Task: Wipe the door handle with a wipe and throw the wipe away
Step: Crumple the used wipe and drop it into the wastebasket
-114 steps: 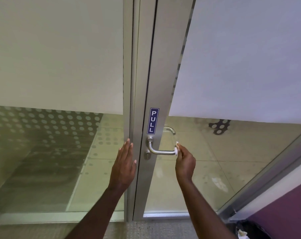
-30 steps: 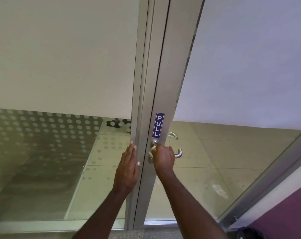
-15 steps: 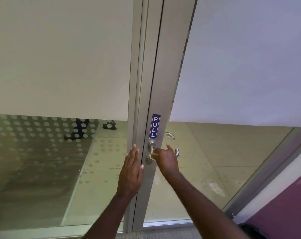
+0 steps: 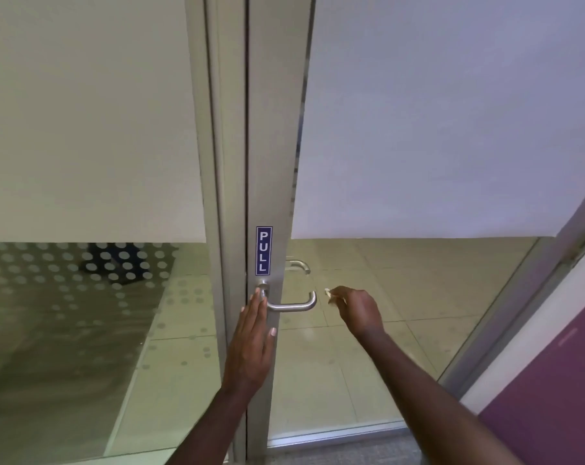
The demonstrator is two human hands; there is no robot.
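Observation:
A silver lever door handle point(image 4: 292, 305) sticks out from the grey metal door frame point(image 4: 274, 162), just under a blue PULL label point(image 4: 263, 250). My left hand point(image 4: 252, 337) lies flat and open against the frame, its fingertips at the handle's base. My right hand point(image 4: 356, 308) hovers a little to the right of the handle's free end, apart from it. It pinches a small white wipe point(image 4: 328, 293), only a scrap of which shows past the fingers.
The door's glass point(image 4: 418, 129) is frosted above and see-through below, showing a tiled floor and a second handle point(image 4: 299, 264) on the far side. A dotted glass panel point(image 4: 83, 297) stands left. A purple wall point(image 4: 552, 380) runs along the right.
My right hand has come off the handle's base and drawn back to the right, past the lever's end, still holding the wipe. The left hand stays on the frame.

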